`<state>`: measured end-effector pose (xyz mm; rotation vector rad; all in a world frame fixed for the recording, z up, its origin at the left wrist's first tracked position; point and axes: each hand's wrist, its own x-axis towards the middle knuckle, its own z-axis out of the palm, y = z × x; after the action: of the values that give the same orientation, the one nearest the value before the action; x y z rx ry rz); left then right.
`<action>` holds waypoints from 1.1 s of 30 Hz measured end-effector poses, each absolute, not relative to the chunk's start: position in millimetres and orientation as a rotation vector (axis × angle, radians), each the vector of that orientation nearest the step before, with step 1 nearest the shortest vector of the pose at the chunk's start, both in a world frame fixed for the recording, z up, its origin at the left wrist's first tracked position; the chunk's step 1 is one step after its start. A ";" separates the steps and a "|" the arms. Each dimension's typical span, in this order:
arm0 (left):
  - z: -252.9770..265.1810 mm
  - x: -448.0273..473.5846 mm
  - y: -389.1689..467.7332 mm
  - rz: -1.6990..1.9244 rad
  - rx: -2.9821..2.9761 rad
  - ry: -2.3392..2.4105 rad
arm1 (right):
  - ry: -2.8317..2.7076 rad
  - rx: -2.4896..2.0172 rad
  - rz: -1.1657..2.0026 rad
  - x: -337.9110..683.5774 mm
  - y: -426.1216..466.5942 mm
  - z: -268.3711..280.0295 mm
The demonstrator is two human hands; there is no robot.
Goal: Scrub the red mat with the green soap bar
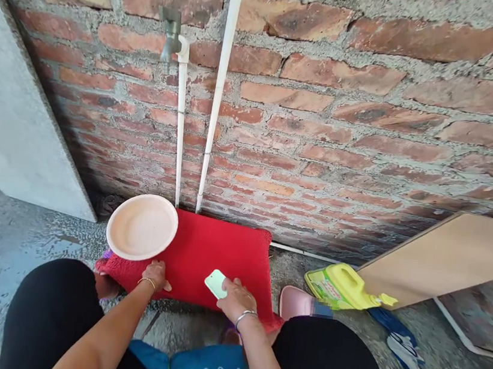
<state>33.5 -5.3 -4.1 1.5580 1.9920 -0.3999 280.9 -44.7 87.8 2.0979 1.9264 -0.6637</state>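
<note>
A red cloth (219, 253) with a textured edge lies spread out flat before my knees. My left hand (157, 275) rests on its near left edge, the thumb held apart and nothing visible in the fingers. Just beyond that hand, a pale pink basin (143, 226) stands over the cloth's far left corner and looks empty. In my right hand (238, 299) is a flat, pale green scrubbing brush (215, 282) with a small hole at its end. It is held over the right half of the cloth, and its underside is hidden.
A brick wall (307, 138) carries a tap (170, 35) and white pipes (221, 84). To the right are a yellow detergent jug (342, 286) on its side, a pink object (294, 303), blue footwear (406, 348) and a leaning board (459, 255). A grey slab (25, 101) leans at left.
</note>
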 end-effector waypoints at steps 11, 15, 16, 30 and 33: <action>1.8 40.5 3.8 -0.482 1.468 1.955 | 2.147 1.765 -0.629 262.6 -33.2 80.3; 15.5 37.5 -16.0 -0.362 1.569 1.957 | 2.204 1.672 -0.632 259.0 -32.7 71.3; 21.2 38.7 -20.4 -0.318 1.600 1.915 | 2.226 1.657 -0.635 258.4 -32.7 70.1; 48.4 85.3 -48.1 -0.028 2.062 1.365 | 2.397 1.521 -0.859 248.9 -29.4 96.8; 43.7 84.0 -41.5 0.004 2.115 1.438 | 2.354 1.667 -0.819 249.9 -26.6 111.5</action>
<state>84.0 -41.5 43.7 2.1150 1.4377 0.0044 249.9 -26.6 111.5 1.6671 2.3541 -0.8187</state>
